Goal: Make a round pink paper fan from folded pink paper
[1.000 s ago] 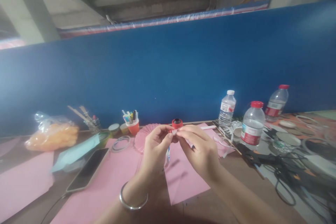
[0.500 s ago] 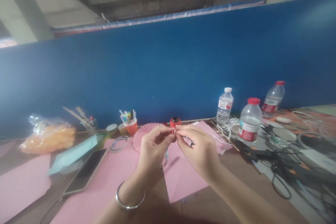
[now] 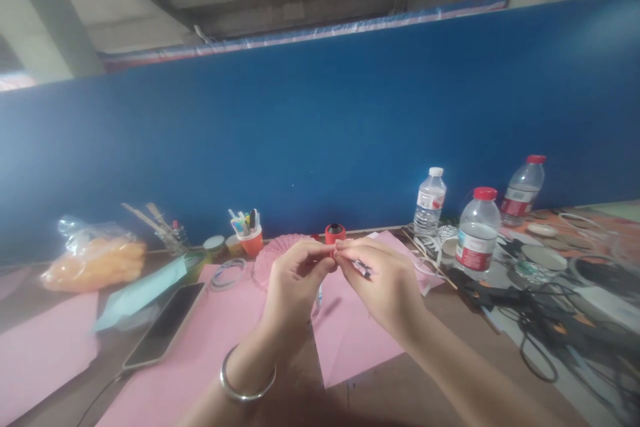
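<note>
My left hand (image 3: 295, 277) and my right hand (image 3: 383, 280) meet fingertip to fingertip above the table. Thumb and forefinger of each are pinched together on a tiny pinkish piece (image 3: 335, 249), mostly hidden by the fingers, whose kind I cannot make out. A sheet of pink paper (image 3: 345, 353) lies on the table below the hands. Behind the left hand is a pleated pink paper disc (image 3: 267, 260). Just beyond the fingertips stands a red roll-like object (image 3: 335, 232) with a dark centre. A silver bangle (image 3: 247, 395) circles the left wrist.
Left are a phone (image 3: 165, 327), a blue mask-like sheet (image 3: 145, 293), a bag of orange items (image 3: 100, 263), tape rolls (image 3: 227, 275) and a pen cup (image 3: 250, 240). Right stand several bottles (image 3: 477, 233) near tangled black cables (image 3: 525, 307). A blue panel (image 3: 320, 133) rises behind.
The right hand's fingers have shifted slightly and curled a little more around the pinch. The left hand stays almost in place, and the whole view has moved very slightly.
</note>
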Action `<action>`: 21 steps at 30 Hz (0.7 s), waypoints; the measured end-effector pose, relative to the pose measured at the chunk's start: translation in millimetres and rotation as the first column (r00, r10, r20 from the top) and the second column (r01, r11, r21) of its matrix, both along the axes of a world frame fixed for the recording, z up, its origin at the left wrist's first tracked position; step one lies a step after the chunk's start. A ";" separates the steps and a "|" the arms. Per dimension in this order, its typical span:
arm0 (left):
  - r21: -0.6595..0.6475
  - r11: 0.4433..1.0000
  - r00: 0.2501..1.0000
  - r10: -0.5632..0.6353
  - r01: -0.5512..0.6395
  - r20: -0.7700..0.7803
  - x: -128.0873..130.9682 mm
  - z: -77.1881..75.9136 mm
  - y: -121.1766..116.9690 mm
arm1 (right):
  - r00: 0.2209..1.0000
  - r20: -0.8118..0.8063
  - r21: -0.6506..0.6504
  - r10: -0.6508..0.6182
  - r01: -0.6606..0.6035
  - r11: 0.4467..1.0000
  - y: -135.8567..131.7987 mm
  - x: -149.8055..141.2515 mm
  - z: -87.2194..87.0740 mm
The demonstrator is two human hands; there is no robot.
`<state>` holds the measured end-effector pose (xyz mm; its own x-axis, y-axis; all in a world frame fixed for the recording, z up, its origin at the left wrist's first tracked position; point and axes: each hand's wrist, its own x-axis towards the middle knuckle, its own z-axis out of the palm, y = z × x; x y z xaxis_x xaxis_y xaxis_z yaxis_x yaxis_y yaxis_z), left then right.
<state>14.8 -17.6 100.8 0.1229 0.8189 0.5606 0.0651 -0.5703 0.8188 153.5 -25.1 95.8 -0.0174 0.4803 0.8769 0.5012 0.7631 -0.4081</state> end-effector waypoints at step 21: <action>-0.067 0.997 1.000 -0.028 0.028 0.001 -2.4 -2.3 2.8 | 1.000 -0.010 -0.072 0.005 -0.005 0.997 0.2 -0.6 -0.4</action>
<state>12.4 -14.8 98.5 0.1464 0.8509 0.5045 0.0501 -0.5157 0.8553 152.9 -24.9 95.4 -0.0112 0.5419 0.8404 0.4930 0.7342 -0.4668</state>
